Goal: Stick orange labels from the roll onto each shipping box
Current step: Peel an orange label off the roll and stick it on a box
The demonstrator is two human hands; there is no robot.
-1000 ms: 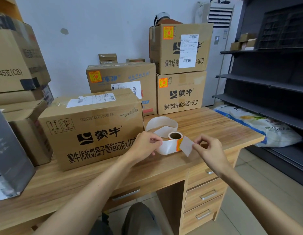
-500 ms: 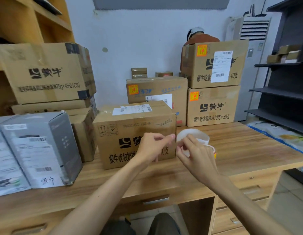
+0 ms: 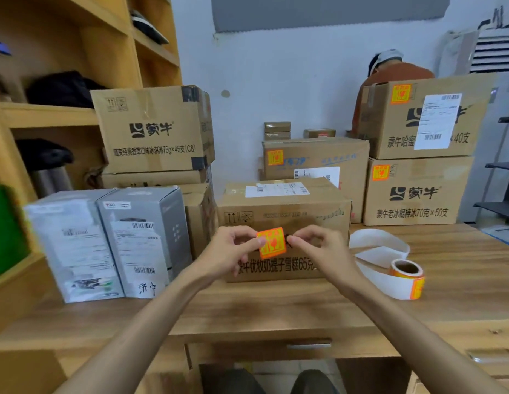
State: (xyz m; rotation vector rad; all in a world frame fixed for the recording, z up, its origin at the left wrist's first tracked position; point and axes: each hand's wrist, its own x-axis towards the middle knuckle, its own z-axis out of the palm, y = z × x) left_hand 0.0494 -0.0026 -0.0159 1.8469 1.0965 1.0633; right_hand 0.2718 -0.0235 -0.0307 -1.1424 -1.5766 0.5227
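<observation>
Position: square orange paper label (image 3: pixel 271 242) at frame centre, printed side toward the camera, in front of the front face of a brown cardboard shipping box (image 3: pixel 286 213) on the wooden table (image 3: pixel 276 308). Whether the label touches the cardboard cannot be told. Left hand (image 3: pixel 233 251): narrow grip, pinching the label's left edge. Right hand (image 3: pixel 323 248): narrow grip, pinching its right edge. Roll of orange labels (image 3: pixel 407 277) lies on the table at 3 o'clock of the hands, its white backing strip (image 3: pixel 378 245) looping toward 11 o'clock. Two grey cartons (image 3: pixel 145 240) stand at 9 o'clock of the box.
</observation>
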